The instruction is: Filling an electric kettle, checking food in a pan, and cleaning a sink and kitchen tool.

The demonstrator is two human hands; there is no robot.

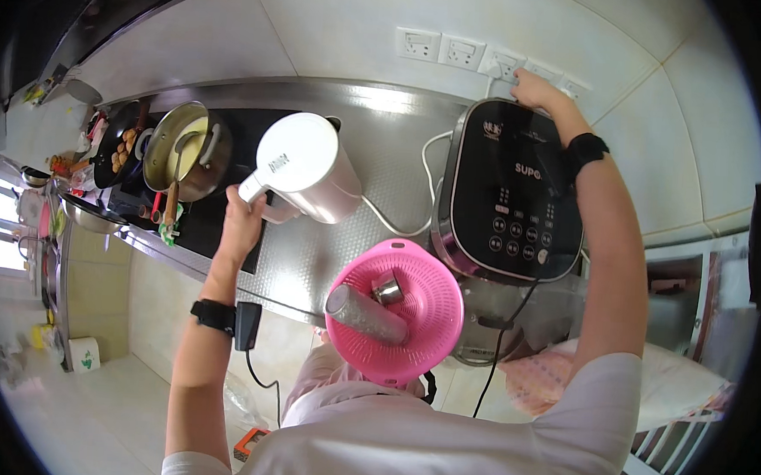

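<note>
My left hand (242,220) grips the handle of a white lidded kettle-like appliance (325,176), which is tilted over the steel counter, beside the black cooktop. A white cord runs from near its base toward a black-topped Supor cooker (512,193). Beyond that cooker, my right hand (531,90) reaches to the wall sockets, close to a white plug (494,69); whether its fingers hold anything is hidden. A pink plastic colander (432,305) is at the counter's front edge, with a grey cylindrical container (367,314) and a small metal cup (387,289) inside.
On the left, a steel pot (159,148) of yellowish liquid holds a ladle, near a black wok (111,139) with round brown food. Several sockets (418,44) line the tiled wall. A cushion-like cloth item (657,381) lies at the right, beside a white rack (679,447).
</note>
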